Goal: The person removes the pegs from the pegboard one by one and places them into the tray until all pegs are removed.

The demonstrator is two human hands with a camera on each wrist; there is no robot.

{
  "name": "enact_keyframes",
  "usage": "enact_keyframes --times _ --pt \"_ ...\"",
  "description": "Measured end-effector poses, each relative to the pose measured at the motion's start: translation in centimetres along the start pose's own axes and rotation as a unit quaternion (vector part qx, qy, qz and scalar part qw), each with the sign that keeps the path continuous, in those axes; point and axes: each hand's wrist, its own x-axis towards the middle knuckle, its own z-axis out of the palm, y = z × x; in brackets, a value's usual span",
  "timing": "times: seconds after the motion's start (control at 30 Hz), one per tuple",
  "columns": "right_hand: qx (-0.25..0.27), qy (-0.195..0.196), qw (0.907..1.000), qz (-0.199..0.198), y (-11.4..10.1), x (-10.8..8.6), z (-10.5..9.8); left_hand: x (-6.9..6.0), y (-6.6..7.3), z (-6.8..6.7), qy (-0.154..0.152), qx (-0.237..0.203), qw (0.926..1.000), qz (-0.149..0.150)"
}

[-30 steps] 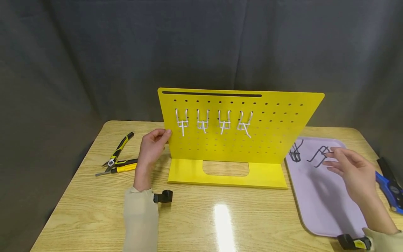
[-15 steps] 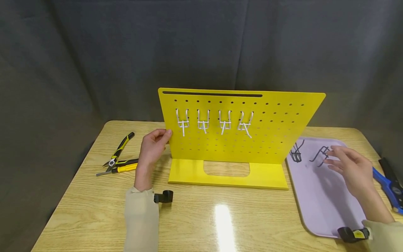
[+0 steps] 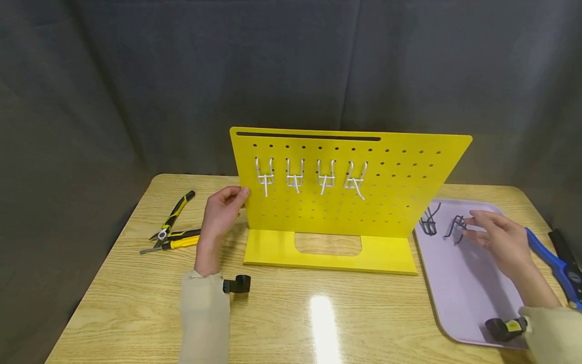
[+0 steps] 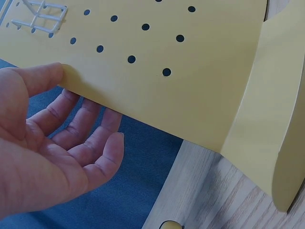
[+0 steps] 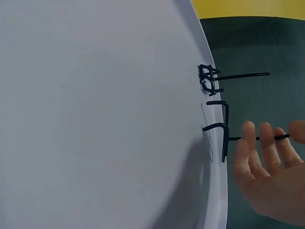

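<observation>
My left hand [image 3: 220, 215] grips the left edge of a yellow pegboard [image 3: 391, 197], thumb on the front face and fingers behind it, as the left wrist view shows. Several white wire hooks [image 3: 326, 181] hang in a row on the board's upper left half. Over the lilac tray [image 3: 459, 303], my right hand [image 3: 502, 245] holds a black wire hook [image 5: 225, 138] by its long prong, between thumb and fingers. Its two bent ends point away from the hand in the right wrist view. Another black hook [image 3: 428, 225] lies at the tray's far left corner, partly hidden by the board.
Yellow-and-black cutting pliers [image 3: 173, 215] and a yellow-handled screwdriver [image 3: 184, 242] lie left of the board. A blue-and-black hand tool [image 3: 564, 268] lies at the right, past the tray. A dark curtain [image 3: 291, 65] hangs behind the wooden table [image 3: 282, 313].
My right hand has moved slightly left with the black hook, which has turned in the fingers. My left hand stays on the board's edge.
</observation>
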Motion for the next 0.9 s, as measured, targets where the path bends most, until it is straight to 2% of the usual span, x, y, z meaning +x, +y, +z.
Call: enact_keyframes --times 0.33,0.63,0.9 --pt "-0.039 0.013 0.9989 0.021 -0.1 1.4 0.3 0.0 0.1 0.0 0.001 0.003 1.0000 -0.001" --pt "0.018 -0.011 0.9998 0.006 -0.1 1.9 0.5 0.0 0.0 0.1 -0.002 0.005 1.0000 0.002" --pt "0.028 -0.015 0.9993 0.020 -0.4 1.8 0.9 -0.1 -0.2 -0.1 0.003 0.004 1.0000 0.000"
